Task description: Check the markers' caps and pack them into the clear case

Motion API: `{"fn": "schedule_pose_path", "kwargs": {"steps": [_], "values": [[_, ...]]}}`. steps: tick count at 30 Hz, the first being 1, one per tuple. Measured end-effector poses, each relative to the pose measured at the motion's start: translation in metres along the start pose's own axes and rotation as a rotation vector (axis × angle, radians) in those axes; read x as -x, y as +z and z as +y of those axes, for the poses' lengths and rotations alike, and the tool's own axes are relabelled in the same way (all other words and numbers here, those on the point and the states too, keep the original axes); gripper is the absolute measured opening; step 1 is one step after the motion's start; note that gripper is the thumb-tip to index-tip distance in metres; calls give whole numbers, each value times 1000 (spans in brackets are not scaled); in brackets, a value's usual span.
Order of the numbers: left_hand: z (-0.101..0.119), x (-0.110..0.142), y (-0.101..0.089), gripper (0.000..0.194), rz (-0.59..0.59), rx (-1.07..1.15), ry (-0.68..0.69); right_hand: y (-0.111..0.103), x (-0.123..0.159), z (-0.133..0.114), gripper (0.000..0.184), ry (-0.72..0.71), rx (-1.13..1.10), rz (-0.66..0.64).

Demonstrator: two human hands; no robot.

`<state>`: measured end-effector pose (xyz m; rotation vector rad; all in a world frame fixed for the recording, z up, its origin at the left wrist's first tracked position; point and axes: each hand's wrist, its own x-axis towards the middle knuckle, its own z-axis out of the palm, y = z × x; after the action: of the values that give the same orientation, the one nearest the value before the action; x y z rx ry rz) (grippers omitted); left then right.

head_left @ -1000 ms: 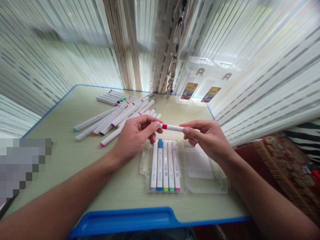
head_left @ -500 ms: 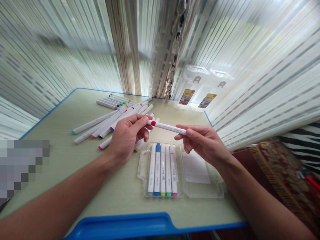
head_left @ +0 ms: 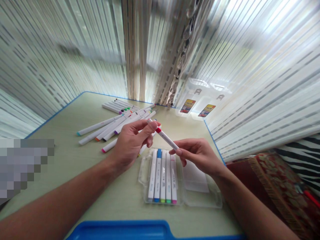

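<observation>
A white marker with a red band [head_left: 166,138] slants between my two hands above the table. My left hand [head_left: 136,138] pinches its upper end near the red band. With thumb and fingertips, my right hand [head_left: 197,153] grips the lower end. Below them lies an opened clear plastic case [head_left: 186,200], its left half holding a row of several white markers [head_left: 163,180] with coloured ends: grey, blue, yellow-green, green and pink. In the right half rests a white paper [head_left: 196,178]. Left of the case and behind my left hand is a loose pile of markers [head_left: 110,128].
Two clear cases with labels [head_left: 193,100] stand upright at the table's back right. The pale green table [head_left: 65,173] has a blue edge and a blue front tray [head_left: 120,230]. String curtains [head_left: 87,43] hang behind. A patterned fringed cloth [head_left: 272,186] lies to the right.
The marker's right end has swung down and toward the case with my right hand, so it now slants more steeply. Both hands still hold it. The view has shifted slightly.
</observation>
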<state>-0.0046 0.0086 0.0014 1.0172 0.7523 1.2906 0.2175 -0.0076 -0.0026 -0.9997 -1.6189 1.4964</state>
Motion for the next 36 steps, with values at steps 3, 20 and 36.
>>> {"fn": "schedule_pose_path", "kwargs": {"steps": [3, 20, 36], "values": [[2, 4, 1, 15, -32, -60, 35, 0, 0, 5, 30, -11, 106, 56], [5, 25, 9, 28, -387, -373, 229, -1, -2, 4, 19, -206, 418, 174], [3, 25, 9, 24, -319, -401, 293, -2, -2, 7, 16, -223, 425, 144]]}}
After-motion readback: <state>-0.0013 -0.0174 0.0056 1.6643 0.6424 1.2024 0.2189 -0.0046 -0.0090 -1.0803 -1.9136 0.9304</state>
